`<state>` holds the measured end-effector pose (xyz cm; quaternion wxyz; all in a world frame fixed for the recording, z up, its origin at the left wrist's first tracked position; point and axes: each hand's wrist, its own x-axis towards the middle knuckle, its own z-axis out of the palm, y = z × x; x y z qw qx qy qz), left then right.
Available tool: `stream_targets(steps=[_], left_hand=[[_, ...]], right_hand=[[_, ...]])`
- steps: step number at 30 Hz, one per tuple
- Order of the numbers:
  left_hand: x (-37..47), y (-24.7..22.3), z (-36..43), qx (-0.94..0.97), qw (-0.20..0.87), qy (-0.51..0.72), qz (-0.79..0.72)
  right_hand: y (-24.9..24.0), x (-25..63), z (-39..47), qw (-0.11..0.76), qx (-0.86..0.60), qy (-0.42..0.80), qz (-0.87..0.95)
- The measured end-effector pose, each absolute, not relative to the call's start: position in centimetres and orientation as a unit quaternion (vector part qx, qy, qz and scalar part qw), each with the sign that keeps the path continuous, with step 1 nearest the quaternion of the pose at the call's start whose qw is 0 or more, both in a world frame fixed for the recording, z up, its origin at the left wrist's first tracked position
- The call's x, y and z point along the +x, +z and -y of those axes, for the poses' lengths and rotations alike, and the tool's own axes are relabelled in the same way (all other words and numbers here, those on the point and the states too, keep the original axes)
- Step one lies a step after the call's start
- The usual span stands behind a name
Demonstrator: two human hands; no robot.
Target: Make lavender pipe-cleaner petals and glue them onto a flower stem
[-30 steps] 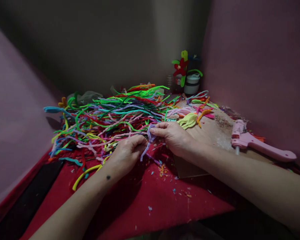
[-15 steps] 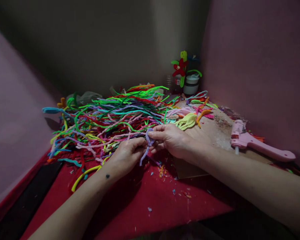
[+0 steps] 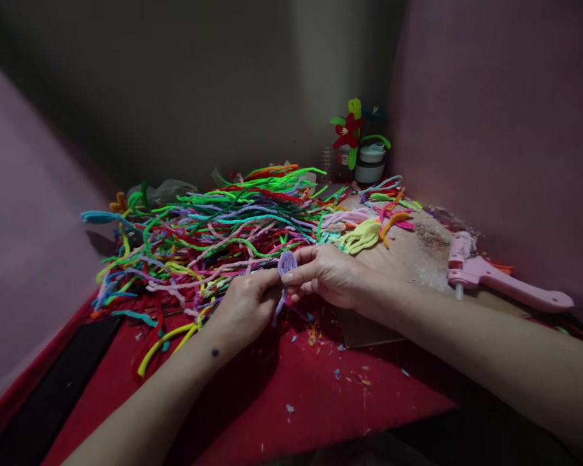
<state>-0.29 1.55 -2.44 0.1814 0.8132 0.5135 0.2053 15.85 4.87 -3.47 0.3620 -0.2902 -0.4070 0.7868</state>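
Between my two hands is a purple pipe cleaner (image 3: 287, 261), bent into a rounded loop at the top with its tail hanging below. My left hand (image 3: 247, 301) pinches it from the left side, near the base of the loop. From the right, the thumb and fingers of my right hand (image 3: 324, 275) close on the loop's lower part. The fingertips partly cover the place where the loop joins the tail. Just behind my hands spreads a big heap of colourful pipe cleaners (image 3: 252, 213).
A pink glue gun (image 3: 486, 270) lies at right by a brown board (image 3: 369, 327). Yellow petal loops (image 3: 362, 236) rest beyond my right hand. A lidded cup (image 3: 370, 163) and a red pipe-cleaner flower (image 3: 347, 131) stand at the back. Scraps dot the red cloth (image 3: 320, 401).
The purple loop has turned to show a rounder, wider face. Both hands have drawn slightly closer around it, and the tail is now more covered.
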Motion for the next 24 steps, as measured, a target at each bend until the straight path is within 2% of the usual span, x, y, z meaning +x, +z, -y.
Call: stream_targets(steps=[2, 7, 10, 15, 17, 20, 24], left_hand=[[-0.1, -2.4, -1.4, 0.823, 0.16, 0.203, -0.505], [-0.3, -1.8, -1.5, 0.821, 0.202, 0.192, -0.498], [-0.8, -0.9, -1.7, 0.787, 0.213, 0.252, -0.521], [-1.0, -0.6, -1.5, 0.617, 0.461, 0.347, -0.535], [-0.9, -1.1, -1.5, 0.58, 0.518, 0.367, -0.51], [-0.8, -1.8, -1.6, 0.547, 0.536, 0.409, -0.496], [-0.5, -1.8, -1.6, 0.531, 0.509, 0.452, -0.505]], right_hand=[[-3.5, 15.8, -4.9, 0.362, -0.292, 0.781, 0.416], [-3.4, 15.9, -5.0, 0.369, -0.325, 0.736, 0.466], [-3.2, 16.0, -4.9, 0.357, -0.329, 0.718, 0.499], [-2.8, 16.1, -4.5, 0.311, -0.315, 0.716, 0.539], [-2.8, 16.1, -4.4, 0.292, -0.325, 0.712, 0.55], [-2.8, 16.1, -4.4, 0.299, -0.315, 0.709, 0.556], [-2.8, 16.0, -4.5, 0.307, -0.321, 0.696, 0.565]])
